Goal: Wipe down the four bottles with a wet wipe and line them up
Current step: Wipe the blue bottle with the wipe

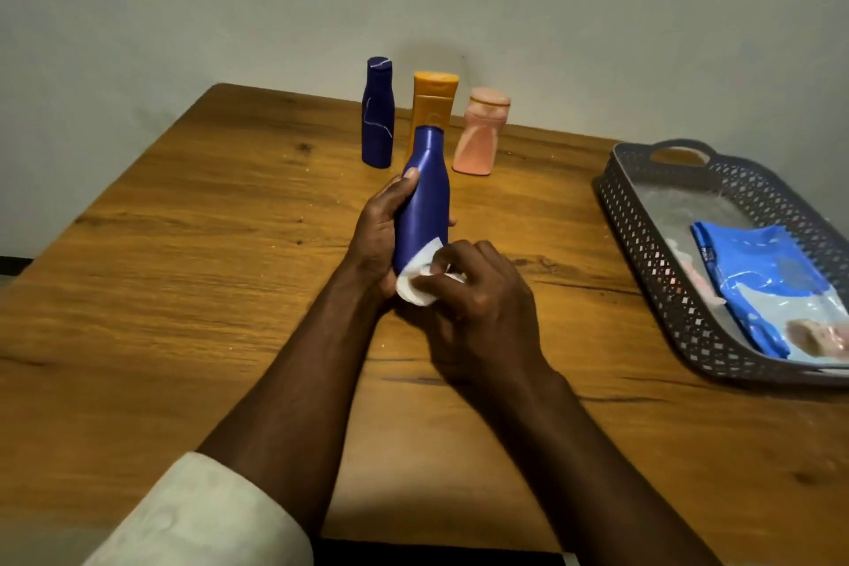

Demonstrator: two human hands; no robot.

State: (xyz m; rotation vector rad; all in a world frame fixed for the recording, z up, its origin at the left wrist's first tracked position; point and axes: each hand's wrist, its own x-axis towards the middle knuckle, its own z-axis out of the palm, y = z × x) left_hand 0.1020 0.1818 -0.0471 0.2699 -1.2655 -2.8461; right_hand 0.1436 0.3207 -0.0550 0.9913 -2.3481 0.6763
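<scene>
The left hand (379,234) gripped a blue bottle (422,198) above the middle of the wooden table (183,271), its fingers curled round the far side of the body while the thumb (406,182) lay pressed along the near left side, just under the shoulder. One fingertip showed past the bottle's right flank. The bottle was tilted, its neck end pointing away toward the back edge and its base toward the person. The right hand (478,290) had its fingers bent tightly over a white wet wipe (420,273), pinching it against the bottle's lower end; the wipe showed as a crumpled fold between those fingers and the blue plastic, touching both.

Near the back edge of the table stood three more bottles, upright and close together: a dark blue bottle (378,113) on the left, an orange bottle (434,106) in the middle, partly hidden behind the held one, and a pink bottle (480,133) on the right.

At the right edge sat a grey perforated tray (652,253) holding a blue wipes packet (762,280). A pale sleeve (197,515) covered the left forearm near the front edge
</scene>
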